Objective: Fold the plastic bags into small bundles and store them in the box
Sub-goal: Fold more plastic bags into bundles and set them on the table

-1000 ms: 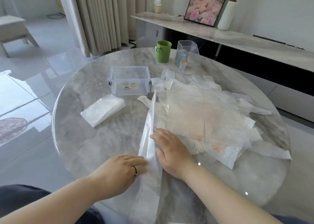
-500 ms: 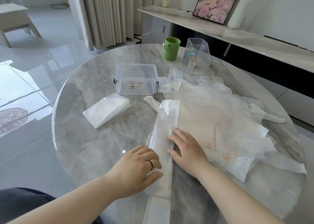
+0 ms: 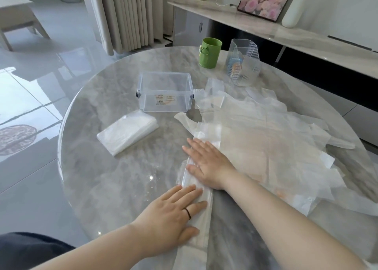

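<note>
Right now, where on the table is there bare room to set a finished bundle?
Bare marble lies between the folded stack and the left hand, and behind the clear box toward the green cup. The right half is crowded with loose bags.

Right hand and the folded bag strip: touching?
Touching. The head view shows the right hand pressed flat on the folded bag strip, palm and fingers covering it.

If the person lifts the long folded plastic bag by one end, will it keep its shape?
Probably not. The folded bag strip is thin, translucent film, so it likely droops and unfolds. Both hands, left and right, press it flat, suggesting it springs open. It may slide on the glossy table.
</note>
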Demonstrator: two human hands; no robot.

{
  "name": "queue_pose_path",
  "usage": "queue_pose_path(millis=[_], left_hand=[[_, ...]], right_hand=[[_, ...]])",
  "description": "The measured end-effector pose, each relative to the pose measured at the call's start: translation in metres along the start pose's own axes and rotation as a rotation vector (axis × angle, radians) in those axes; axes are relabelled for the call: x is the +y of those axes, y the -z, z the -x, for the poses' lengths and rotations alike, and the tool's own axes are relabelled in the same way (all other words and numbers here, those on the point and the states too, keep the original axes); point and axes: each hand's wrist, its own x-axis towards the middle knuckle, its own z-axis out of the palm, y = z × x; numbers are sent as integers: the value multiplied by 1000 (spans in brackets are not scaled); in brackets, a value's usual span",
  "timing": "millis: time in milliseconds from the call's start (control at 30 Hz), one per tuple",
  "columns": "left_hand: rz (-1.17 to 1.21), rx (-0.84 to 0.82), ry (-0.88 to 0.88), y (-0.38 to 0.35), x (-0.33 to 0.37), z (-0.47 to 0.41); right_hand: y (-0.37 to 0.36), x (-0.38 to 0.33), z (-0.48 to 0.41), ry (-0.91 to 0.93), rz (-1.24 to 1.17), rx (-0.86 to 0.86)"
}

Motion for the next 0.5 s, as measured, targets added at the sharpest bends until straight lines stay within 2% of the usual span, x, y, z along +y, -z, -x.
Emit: queue_pose_path(millis=[167, 300, 367, 433, 500], left_hand=[[27, -62, 26, -6, -2, 2], [54, -80, 45, -5, -2, 2], [46, -90, 38, 0, -3, 0], [59, -109, 55, 2, -3, 1], [77, -105, 82, 3, 0, 2]], right_hand=[[13, 26, -28, -132, 35, -30], [20, 29, -35, -242, 58, 78], [18, 24, -25, -206, 86, 268], [13, 13, -8, -65, 108, 566], [2, 7, 22, 91, 36, 753]])
